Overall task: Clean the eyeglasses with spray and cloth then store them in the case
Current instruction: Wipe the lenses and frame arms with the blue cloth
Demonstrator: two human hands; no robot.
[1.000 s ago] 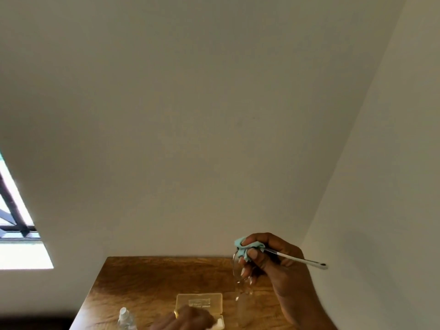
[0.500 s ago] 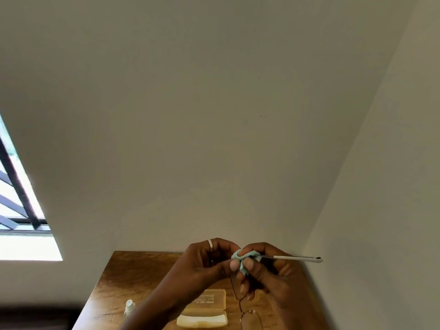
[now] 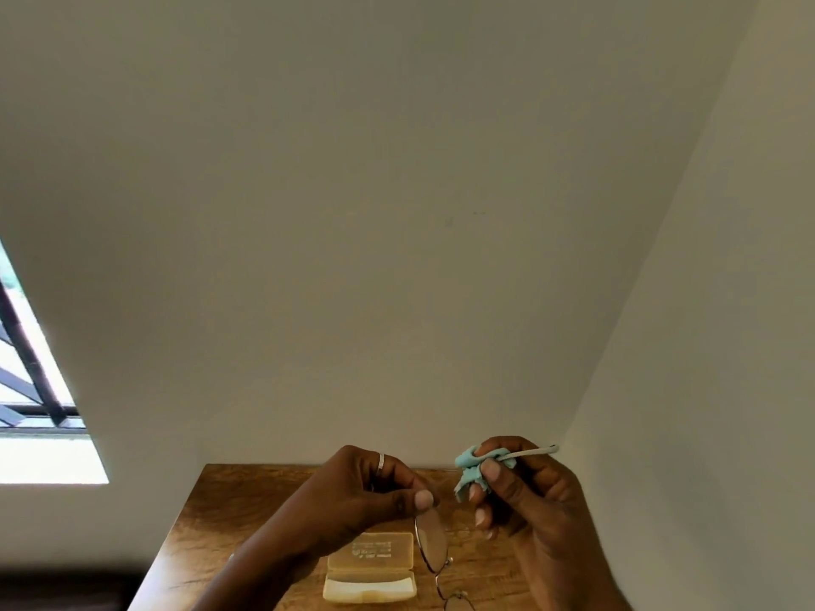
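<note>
Thin metal-framed eyeglasses [image 3: 432,544] hang above the table, lenses pointing down. My left hand [image 3: 375,491], with a ring on one finger, pinches the top rim of the upper lens. My right hand [image 3: 525,491] is closed on a crumpled teal cloth [image 3: 469,474] and on one temple arm [image 3: 536,452], which sticks out to the right. The two hands are a little apart. A pale yellow glasses case [image 3: 370,566] lies open on the wooden table [image 3: 211,509] below my hands. The spray bottle is hidden.
The table stands in a corner, with a plain wall behind it and another wall close on the right. A barred window [image 3: 35,403] is at the far left. My left forearm covers the table's left front part.
My left hand rose from the case and took hold of the lens rim. The hands have since drawn slightly apart, the right one with the cloth shifting right. The camera tilted down a little.
</note>
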